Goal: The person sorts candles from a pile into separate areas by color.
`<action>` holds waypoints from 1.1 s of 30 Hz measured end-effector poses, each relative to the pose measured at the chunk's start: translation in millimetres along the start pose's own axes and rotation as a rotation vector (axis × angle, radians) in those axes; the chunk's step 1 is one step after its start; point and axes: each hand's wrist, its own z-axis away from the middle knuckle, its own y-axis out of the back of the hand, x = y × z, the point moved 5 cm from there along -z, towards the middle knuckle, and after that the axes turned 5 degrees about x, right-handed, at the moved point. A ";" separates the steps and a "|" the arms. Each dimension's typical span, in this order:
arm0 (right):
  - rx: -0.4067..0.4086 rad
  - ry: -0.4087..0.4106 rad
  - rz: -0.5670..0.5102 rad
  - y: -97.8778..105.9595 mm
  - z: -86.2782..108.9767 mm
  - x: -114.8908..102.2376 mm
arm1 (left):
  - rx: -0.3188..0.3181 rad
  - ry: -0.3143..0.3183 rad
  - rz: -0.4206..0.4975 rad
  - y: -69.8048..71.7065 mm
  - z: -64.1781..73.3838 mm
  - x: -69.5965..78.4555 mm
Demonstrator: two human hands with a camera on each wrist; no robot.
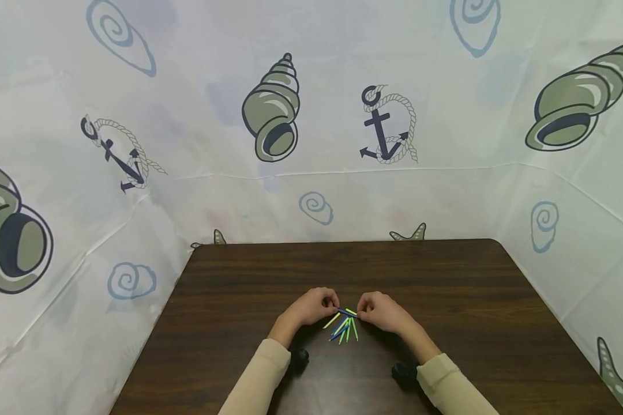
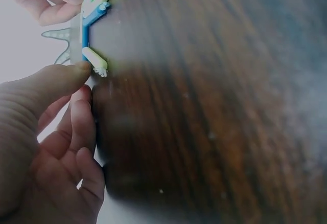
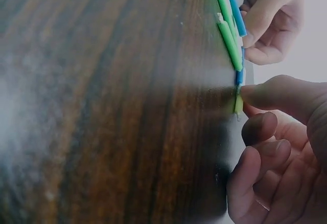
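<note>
Several thin birthday candles in blue, green and yellow lie fanned out on the dark table. My left hand (image 1: 315,305), at the left of the fan, pinches one end of a blue candle (image 1: 346,313) between thumb and fingers. At its other end, my right hand (image 1: 384,313) pinches with thumb and forefinger. A yellow candle (image 2: 95,59) lies by the left thumb, its white wick showing. Green candles (image 3: 230,45) spread toward me below the blue one. In the right wrist view a yellow-green tip (image 3: 238,104) pokes out under the right thumb.
The brown wood table (image 1: 228,288) has rounded far corners. White cloth (image 1: 332,132) printed with shells and anchors hangs behind it and at both sides. Black devices sit at the left wrist (image 1: 299,360) and right wrist (image 1: 405,373).
</note>
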 end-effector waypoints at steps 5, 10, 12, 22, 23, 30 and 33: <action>0.000 -0.008 0.001 -1.8 0.7 -1.1 | 0.013 -0.002 0.014 -1.2 3.6 -1.0; 0.007 -0.011 0.006 -1.9 0.1 -1.1 | 0.025 0.006 -0.004 -1.3 7.4 1.7; 0.012 -0.007 0.007 -1.4 -0.5 -0.4 | 0.029 0.005 -0.022 -1.1 7.6 3.6; 0.009 -0.007 -0.031 10.8 -3.0 8.0 | 0.062 -0.008 -0.041 -1.8 9.3 -1.1; 0.012 -0.008 -0.038 13.5 -3.1 9.0 | 0.065 -0.010 -0.037 -1.6 9.8 -2.3; 0.053 -0.048 -0.065 32.4 -4.4 20.0 | 0.070 -0.030 -0.031 -0.7 10.9 -5.6; 0.075 -0.072 -0.081 38.9 -5.6 25.1 | 0.072 -0.035 -0.026 0.4 11.6 -4.5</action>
